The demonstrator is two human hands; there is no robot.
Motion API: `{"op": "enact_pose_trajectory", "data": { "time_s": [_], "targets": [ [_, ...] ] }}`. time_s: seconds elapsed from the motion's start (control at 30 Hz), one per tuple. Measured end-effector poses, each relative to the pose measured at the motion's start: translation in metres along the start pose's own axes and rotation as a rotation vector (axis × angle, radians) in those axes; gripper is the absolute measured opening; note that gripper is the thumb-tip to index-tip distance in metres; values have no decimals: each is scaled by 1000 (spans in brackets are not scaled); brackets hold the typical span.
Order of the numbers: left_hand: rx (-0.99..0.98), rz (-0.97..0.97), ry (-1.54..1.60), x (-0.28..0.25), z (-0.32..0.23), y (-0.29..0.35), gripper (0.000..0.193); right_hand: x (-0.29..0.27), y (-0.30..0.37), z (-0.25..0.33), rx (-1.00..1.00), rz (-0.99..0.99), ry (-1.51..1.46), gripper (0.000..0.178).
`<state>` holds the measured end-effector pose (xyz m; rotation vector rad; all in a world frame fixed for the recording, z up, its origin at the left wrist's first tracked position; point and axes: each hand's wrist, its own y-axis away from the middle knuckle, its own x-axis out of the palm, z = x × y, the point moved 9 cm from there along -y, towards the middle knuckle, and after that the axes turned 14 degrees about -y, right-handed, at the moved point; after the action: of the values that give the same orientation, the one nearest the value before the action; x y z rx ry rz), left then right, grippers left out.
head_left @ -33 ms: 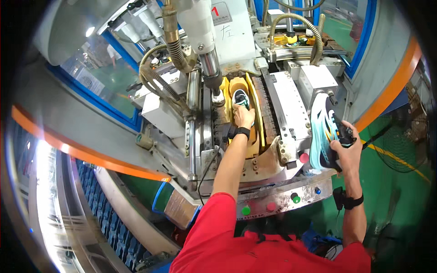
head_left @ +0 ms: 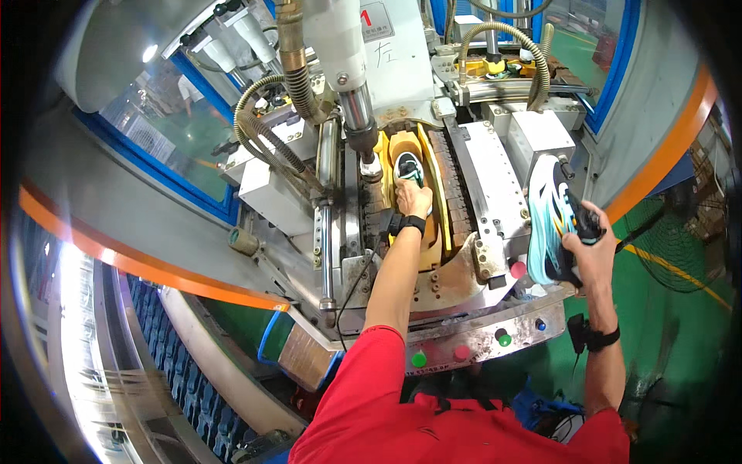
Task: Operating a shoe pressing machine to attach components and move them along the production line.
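Observation:
A dark shoe with white and green parts [head_left: 408, 164] lies lengthwise in the yellow-walled cradle [head_left: 434, 178] of a pressing machine. My left hand [head_left: 413, 199] reaches in from the near side, its fingers closed at the shoe's near end; the fingertips are partly hidden. Off to the right of the machine, my right hand [head_left: 593, 249] grips a second shoe [head_left: 547, 232] by its black upper. That shoe is held on its side, its thick white and light-blue sole facing left.
A metal cylinder [head_left: 358, 108] hangs just left of the cradle. White blocks [head_left: 539, 141] and ribbed hoses [head_left: 272, 138] flank it. Coloured push buttons [head_left: 504, 339] line the front panel. An orange-edged guard [head_left: 154, 267] curves along the left, and a mesh fan [head_left: 680, 240] stands right.
My right hand has tilted the held shoe very slightly. My left hand stays at the shoe in the cradle.

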<state>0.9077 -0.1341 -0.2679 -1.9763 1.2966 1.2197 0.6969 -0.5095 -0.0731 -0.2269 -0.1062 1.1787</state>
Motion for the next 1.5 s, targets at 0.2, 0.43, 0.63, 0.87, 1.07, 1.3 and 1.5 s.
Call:
{"op": "enact_pose_trajectory", "data": {
  "time_s": [0.2, 0.43, 0.63, 0.87, 1.07, 1.3, 1.5],
  "targets": [
    [-170, 279, 1047, -6, 52, 13, 24, 110, -109, 8, -17, 240, 304, 57],
    [-250, 467, 1162, -152, 105, 234, 28, 294, -127, -62, 211, 608, 676, 58],
    [-437, -51, 1102, -261, 218, 381, 54, 380, -106, -183, -96, 427, 738, 43],
    [-701, -610, 987, -267, 297, 545, 37, 387, -36, -124, -224, 535, 829, 60],
    [-704, -554, 331, -247, 290, 607, 27, 303, 241, -21, -614, 1078, 22, 14],
    [-994, -818, 1479, -172, 318, 693, 25, 307, 363, -217, -601, 1427, 292, 12],
    [-1162, -1153, 1404, -135, 349, 821, 28, 314, 361, -224, -674, 1403, 172, 16]
  ]
}}
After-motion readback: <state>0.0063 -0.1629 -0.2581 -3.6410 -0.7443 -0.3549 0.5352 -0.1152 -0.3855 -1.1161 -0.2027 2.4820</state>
